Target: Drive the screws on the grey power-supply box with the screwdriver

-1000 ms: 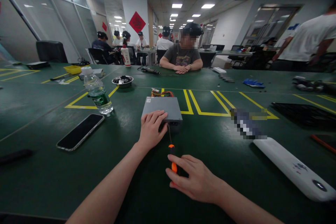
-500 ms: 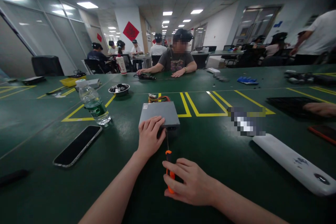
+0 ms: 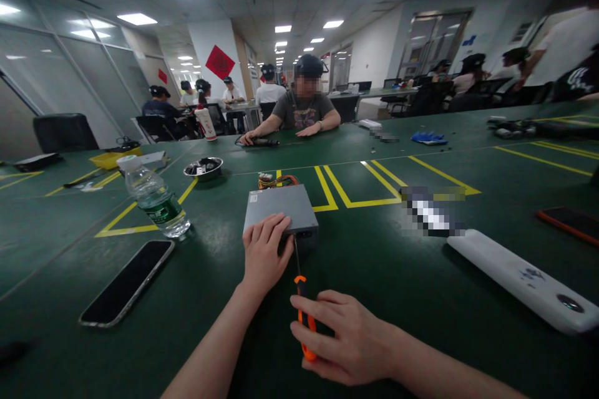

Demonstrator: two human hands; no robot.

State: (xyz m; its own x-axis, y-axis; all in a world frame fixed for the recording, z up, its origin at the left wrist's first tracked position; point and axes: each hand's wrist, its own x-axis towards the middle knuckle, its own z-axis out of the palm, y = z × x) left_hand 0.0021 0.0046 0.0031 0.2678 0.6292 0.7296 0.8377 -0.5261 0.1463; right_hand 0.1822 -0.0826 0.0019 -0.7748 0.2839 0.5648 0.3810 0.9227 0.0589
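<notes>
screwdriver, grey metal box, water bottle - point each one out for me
screwdriver (image 3: 300,283): head view, orange top end of its handle.
grey metal box (image 3: 281,206): head view, middle of its flat top face.
water bottle (image 3: 156,204): head view, green label on its side.

One grey box, one screwdriver, one water bottle, one metal bowl, one yellow tray, one white bar. Two phones: black phone, orange-edged phone.
</notes>
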